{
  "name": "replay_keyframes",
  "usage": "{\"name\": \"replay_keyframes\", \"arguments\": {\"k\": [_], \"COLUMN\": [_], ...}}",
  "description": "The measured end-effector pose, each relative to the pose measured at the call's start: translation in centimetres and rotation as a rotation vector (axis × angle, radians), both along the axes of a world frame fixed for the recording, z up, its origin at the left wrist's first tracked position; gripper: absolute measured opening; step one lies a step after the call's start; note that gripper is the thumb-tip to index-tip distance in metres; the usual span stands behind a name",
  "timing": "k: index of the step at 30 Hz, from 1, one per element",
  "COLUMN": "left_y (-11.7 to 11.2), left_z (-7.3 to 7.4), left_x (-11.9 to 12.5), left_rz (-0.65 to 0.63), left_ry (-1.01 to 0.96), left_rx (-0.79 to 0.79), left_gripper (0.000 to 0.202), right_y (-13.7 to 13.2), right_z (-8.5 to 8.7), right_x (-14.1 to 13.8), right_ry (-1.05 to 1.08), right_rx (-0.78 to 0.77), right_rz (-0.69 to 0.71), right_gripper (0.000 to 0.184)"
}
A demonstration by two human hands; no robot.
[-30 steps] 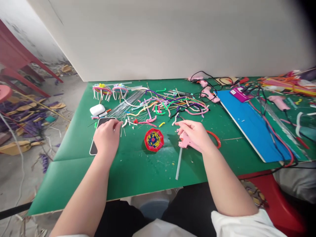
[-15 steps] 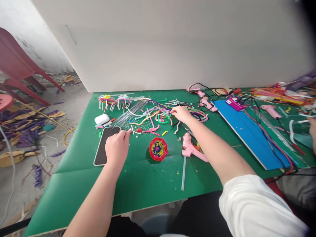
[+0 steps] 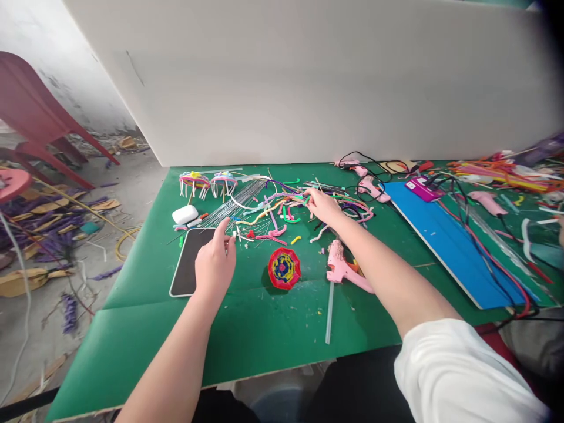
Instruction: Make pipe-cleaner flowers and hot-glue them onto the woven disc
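Observation:
My right hand [image 3: 325, 208] reaches into a tangled heap of coloured pipe cleaners [image 3: 277, 222]. Its fingertips are closed on a pipe cleaner, of which a green bit shows beside them. My left hand [image 3: 215, 261] is over the right side of a phone [image 3: 187, 264], its index finger stretched out and the others partly curled; I see nothing held in it. Short white pipe cleaner pieces [image 3: 240, 234] lie just right of its fingers. Between my forearms sits a round red, yellow and blue piece [image 3: 284, 268] with a ringed pattern.
A pink glue gun [image 3: 338, 267] with a clear glue stick lies beside my right forearm. Two small decorated pieces [image 3: 194, 181] and a white case [image 3: 185, 214] stand at the left. Rightward are a blue board [image 3: 440, 247], a purple power strip [image 3: 425, 187] and cables.
My left hand has gone from a pinch to an extended index finger. My right hand stays in the pipe cleaner heap, shifted only slightly. The whole view has moved a little.

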State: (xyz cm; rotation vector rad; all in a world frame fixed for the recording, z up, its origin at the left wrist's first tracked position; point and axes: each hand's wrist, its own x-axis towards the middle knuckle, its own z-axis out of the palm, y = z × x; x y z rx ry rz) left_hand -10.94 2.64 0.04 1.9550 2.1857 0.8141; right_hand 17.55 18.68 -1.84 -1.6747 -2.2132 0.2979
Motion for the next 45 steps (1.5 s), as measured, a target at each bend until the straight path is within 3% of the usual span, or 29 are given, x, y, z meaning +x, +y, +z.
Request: {"name": "replay_keyframes", "arguments": {"k": [7, 11, 14, 17, 22, 28, 32, 38, 43, 45], "left_y": [0.0, 0.1, 0.0, -0.8, -2.8, -3.0, -2.6, -2.8, -2.5, -2.2], "left_z": [-0.2, -0.2, 0.1, 0.9, 2.4, 1.8, 0.8, 0.1, 0.0, -0.1], "left_x": [-0.1, -0.1, 0.3, 1.4, 3.8, 4.5, 4.8, 5.4, 5.0, 4.9], "left_rz": [-0.036, -0.048, -0.091, -0.226, -0.545, -0.391, -0.402, -0.401, -0.181, -0.139], "left_ry": [-0.037, -0.112, -0.207, -0.319, -0.452, -0.645, -0.727, -0.667, -0.436, -0.386], "left_rx": [0.006, 0.052, 0.110, 0.167, 0.203, 0.009, -0.065, -0.094, 0.179, 0.170], "left_gripper": [0.035, 0.038, 0.039, 0.037, 0.030, 0.017, 0.018, 0.025, 0.029, 0.031], "right_y": [0.0, -2.7, -6.0, -9.6, -14.4, -17.8, -18.3, -18.3, -19.0, -19.1], "right_z": [2.6, 4.9, 6.3, 7.1, 7.2, 5.8, 4.2, 3.6, 4.1, 4.1], "right_x": [1.9, 2.4, 1.8, 0.3, -1.9, -3.2, -3.7, -3.0, -2.1, -2.0], "right_ry": [0.210, 0.401, 0.676, 0.800, 0.921, 1.283, 1.419, 1.227, 0.951, 0.919], "right_rx": [-0.050, -0.188, -0.322, -0.419, -0.504, -0.434, -0.396, -0.287, -0.109, -0.114], "right_rz": [-0.026, 0.047, 0.054, 0.128, 0.140, 0.018, -0.013, -0.059, -0.135, -0.152], "right_gripper": [0.034, 0.058, 0.059, 0.049, 0.040, 0.034, 0.027, 0.020, 0.020, 0.021]}}
